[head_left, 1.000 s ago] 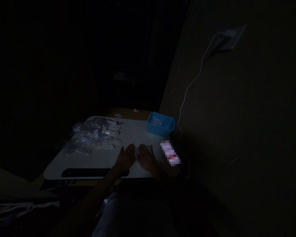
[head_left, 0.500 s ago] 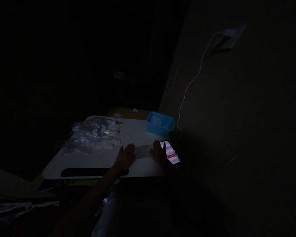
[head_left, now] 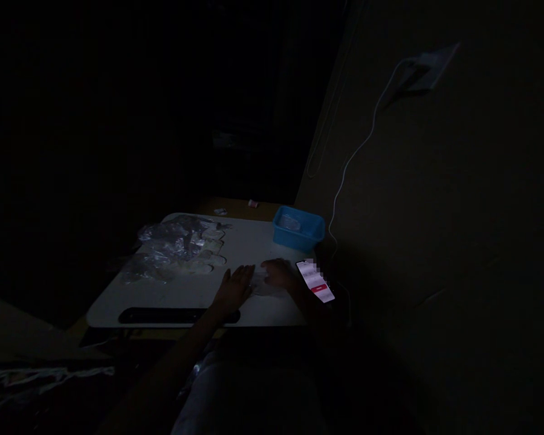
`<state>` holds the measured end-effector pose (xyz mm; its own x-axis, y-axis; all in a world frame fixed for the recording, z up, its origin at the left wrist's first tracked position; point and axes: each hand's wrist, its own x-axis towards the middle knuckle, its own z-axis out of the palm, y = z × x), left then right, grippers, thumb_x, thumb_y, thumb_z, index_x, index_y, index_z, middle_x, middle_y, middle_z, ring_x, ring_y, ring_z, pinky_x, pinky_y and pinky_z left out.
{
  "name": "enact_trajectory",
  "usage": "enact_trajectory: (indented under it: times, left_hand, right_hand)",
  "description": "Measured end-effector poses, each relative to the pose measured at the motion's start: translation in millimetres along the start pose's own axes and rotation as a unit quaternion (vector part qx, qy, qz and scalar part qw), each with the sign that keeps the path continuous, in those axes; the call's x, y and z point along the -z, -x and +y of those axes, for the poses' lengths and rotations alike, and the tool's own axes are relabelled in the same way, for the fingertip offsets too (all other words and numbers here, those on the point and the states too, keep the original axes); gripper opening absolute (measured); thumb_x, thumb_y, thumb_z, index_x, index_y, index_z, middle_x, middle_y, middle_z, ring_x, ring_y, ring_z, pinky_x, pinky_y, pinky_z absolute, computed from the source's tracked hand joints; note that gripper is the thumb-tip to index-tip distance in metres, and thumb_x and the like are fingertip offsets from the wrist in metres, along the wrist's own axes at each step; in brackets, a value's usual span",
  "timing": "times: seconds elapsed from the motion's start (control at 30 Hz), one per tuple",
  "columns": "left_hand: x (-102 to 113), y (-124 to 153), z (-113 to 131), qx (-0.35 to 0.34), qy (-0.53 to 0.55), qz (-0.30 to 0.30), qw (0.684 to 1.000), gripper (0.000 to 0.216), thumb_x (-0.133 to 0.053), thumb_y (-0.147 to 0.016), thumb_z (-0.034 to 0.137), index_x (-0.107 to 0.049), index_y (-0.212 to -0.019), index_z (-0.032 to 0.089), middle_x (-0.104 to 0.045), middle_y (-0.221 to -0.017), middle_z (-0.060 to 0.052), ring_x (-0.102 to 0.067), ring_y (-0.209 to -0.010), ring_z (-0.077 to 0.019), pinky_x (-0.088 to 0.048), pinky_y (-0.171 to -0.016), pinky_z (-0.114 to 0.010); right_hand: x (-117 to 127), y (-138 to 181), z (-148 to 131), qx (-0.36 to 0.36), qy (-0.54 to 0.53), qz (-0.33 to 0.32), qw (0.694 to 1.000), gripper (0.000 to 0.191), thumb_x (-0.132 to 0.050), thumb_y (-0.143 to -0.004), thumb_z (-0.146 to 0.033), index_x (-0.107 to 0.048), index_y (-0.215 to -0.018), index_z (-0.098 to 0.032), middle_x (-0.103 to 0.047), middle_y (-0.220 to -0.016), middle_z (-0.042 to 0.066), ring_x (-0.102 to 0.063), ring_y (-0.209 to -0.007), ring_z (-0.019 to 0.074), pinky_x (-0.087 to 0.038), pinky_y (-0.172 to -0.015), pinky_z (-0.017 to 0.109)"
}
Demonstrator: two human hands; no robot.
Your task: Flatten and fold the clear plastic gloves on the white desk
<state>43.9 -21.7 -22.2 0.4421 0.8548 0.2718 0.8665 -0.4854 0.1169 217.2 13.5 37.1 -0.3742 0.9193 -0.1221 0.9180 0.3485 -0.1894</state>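
Note:
A thin clear plastic bag (head_left: 268, 290) lies on the white tabletop (head_left: 163, 296) between my hands. My left hand (head_left: 234, 289) rests flat at its left edge, fingers stretched out. Over the bag's upper part is my right hand (head_left: 278, 273), its fingers bent inward and seemingly pinching the plastic; dim light hides the fingertips. Just right of that hand, a lit phone (head_left: 316, 281) lies at the table's right edge. Further left are several pale, rounded flat pieces (head_left: 205, 263) beside crumpled clear plastic (head_left: 174, 238).
A blue basin (head_left: 298, 229) with clear plastic inside stands at the back right. Along the table's front edge runs a black strip (head_left: 163, 315). A white cable (head_left: 360, 145) hangs from a wall socket (head_left: 428, 66). A small red-and-white item (head_left: 252, 204) lies behind the table.
My right hand has moved left from beside the phone, its fingers curling from flat to bent. The plastic's right side has come over leftward. My left hand stays nearly in place.

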Motion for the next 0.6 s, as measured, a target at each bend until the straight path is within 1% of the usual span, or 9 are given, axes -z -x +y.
enact_trajectory:
  times: [0.07, 0.13, 0.23, 0.3, 0.37, 0.47, 0.53, 0.6]
  left_hand:
    - [-0.5, 0.6, -0.6, -0.002, 0.01, 0.013, 1.0, 0.05, -0.035, -0.086, 0.034, -0.029, -0.133, 0.019, -0.042, -0.133, -0.011, -0.036, -0.123, -0.0248, -0.026, -0.098, -0.048]
    - [-1.0, 0.9, -0.9, -0.004, 0.02, 0.024, 0.999, 0.05, -0.036, -0.086, 0.035, -0.03, -0.133, 0.019, -0.044, -0.132, -0.011, -0.037, -0.122, -0.0249, -0.026, -0.098, -0.048]
    - [-0.9, 0.4, -0.7, 0.001, 0.042, 0.027, 0.999, 0.05, -0.038, -0.084, 0.036, -0.034, -0.13, 0.017, -0.045, -0.13, -0.012, -0.037, -0.122, -0.0256, -0.026, -0.099, -0.048]
    - [0.1, -1.0, -1.6, 0.012, 0.072, 0.023, 0.997, 0.051, -0.039, -0.083, 0.039, -0.038, -0.128, 0.015, -0.046, -0.129, -0.013, -0.038, -0.121, -0.0264, -0.024, -0.099, -0.049]
    - [1.8, -3.2, -4.3, 0.031, 0.123, 0.017, 0.992, 0.051, -0.038, -0.083, 0.042, -0.04, -0.126, 0.015, -0.048, -0.128, -0.013, -0.04, -0.12, -0.0256, -0.024, -0.1, -0.049]
    - [5.8, -6.4, -11.2, 0.074, 0.224, 0.007, 0.972, 0.046, -0.033, -0.084, 0.04, -0.048, -0.121, 0.017, -0.054, -0.122, -0.011, -0.048, -0.113, -0.0219, -0.023, -0.101, -0.047]
    - [9.0, -7.5, -15.8, 0.087, 0.286, -0.007, 0.954, 0.042, -0.034, -0.082, 0.04, -0.055, -0.112, 0.019, -0.06, -0.113, -0.008, -0.054, -0.105, -0.0206, -0.02, -0.103, -0.045]
    - [11.6, -7.4, -18.9, 0.082, 0.344, -0.021, 0.935, 0.037, -0.04, -0.079, 0.041, -0.063, -0.098, 0.02, -0.066, -0.103, -0.005, -0.058, -0.096, -0.0201, -0.018, -0.103, -0.045]
  right_hand:
    - [3.9, -5.0, -0.8, -0.025, -0.011, -0.04, 0.999, 0.045, -0.061, -0.064, -0.024, -0.057, -0.11, -0.025, -0.063, -0.107, 0.004, -0.056, -0.099, 0.0211, -0.039, -0.083, 0.031]
    - [6.0, -8.7, 1.2, -0.033, -0.021, -0.069, 0.997, 0.036, -0.063, -0.062, -0.023, -0.064, -0.097, -0.023, -0.067, -0.096, 0.003, -0.06, -0.088, 0.0205, -0.042, -0.073, 0.028]
    - [5.3, -11.3, 6.7, -0.042, -0.045, -0.102, 0.993, 0.019, -0.064, -0.059, -0.02, -0.069, -0.078, -0.019, -0.069, -0.08, 0.004, -0.062, -0.075, 0.02, -0.042, -0.063, 0.025]
    - [2.9, -11.4, 10.7, -0.045, -0.072, -0.106, 0.991, 0.014, -0.063, -0.059, -0.018, -0.069, -0.072, -0.018, -0.068, -0.074, 0.003, -0.061, -0.071, 0.0186, -0.041, -0.059, 0.024]
    - [-0.2, -10.6, 14.7, -0.046, -0.112, -0.102, 0.987, 0.013, -0.062, -0.06, -0.016, -0.069, -0.071, -0.018, -0.067, -0.071, 0.002, -0.06, -0.069, 0.0161, -0.039, -0.056, 0.021]
    - [-5.1, -8.5, 20.0, -0.046, -0.19, -0.09, 0.977, 0.011, -0.061, -0.062, -0.016, -0.068, -0.071, -0.017, -0.065, -0.066, -0.001, -0.058, -0.063, 0.0123, -0.037, -0.053, 0.019]
    - [-8.3, -6.8, 23.0, -0.045, -0.247, -0.084, 0.964, 0.008, -0.061, -0.064, -0.017, -0.067, -0.069, -0.015, -0.062, -0.061, -0.002, -0.056, -0.058, 0.0103, -0.037, -0.05, 0.018]
    - [-11.3, -5.2, 25.6, -0.043, -0.302, -0.081, 0.949, 0.007, -0.06, -0.066, -0.018, -0.066, -0.066, -0.014, -0.06, -0.056, -0.003, -0.053, -0.054, 0.0086, -0.037, -0.049, 0.017]
